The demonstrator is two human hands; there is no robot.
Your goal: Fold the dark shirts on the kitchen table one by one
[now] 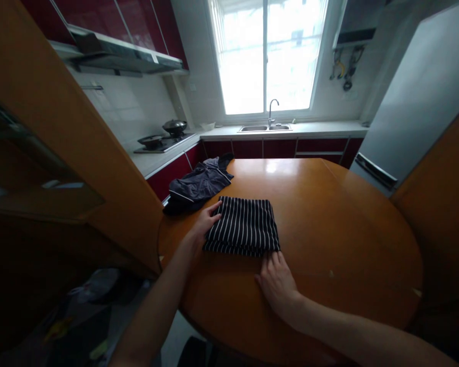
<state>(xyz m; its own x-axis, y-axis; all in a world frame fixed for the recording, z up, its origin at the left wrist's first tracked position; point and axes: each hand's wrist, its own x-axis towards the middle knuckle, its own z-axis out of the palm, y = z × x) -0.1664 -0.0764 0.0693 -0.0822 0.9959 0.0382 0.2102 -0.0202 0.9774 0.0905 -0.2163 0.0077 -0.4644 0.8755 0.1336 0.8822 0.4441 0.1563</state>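
A folded black cloth with white stripes point(245, 224) lies on the round wooden table point(329, 229). My left hand point(205, 220) rests against its left edge, fingers stretched out and touching the fabric. My right hand point(276, 279) lies flat on the table at the cloth's near right corner, fingertips at the fold. Neither hand grips anything. A crumpled dark blue garment point(198, 184) sits at the table's far left edge, just beyond my left hand.
A wooden cabinet point(61, 132) stands close on the left. A grey fridge point(416, 102) is at the right. Behind the table run a counter with a stove and pans point(164, 140), a sink point(265, 127) and a bright window.
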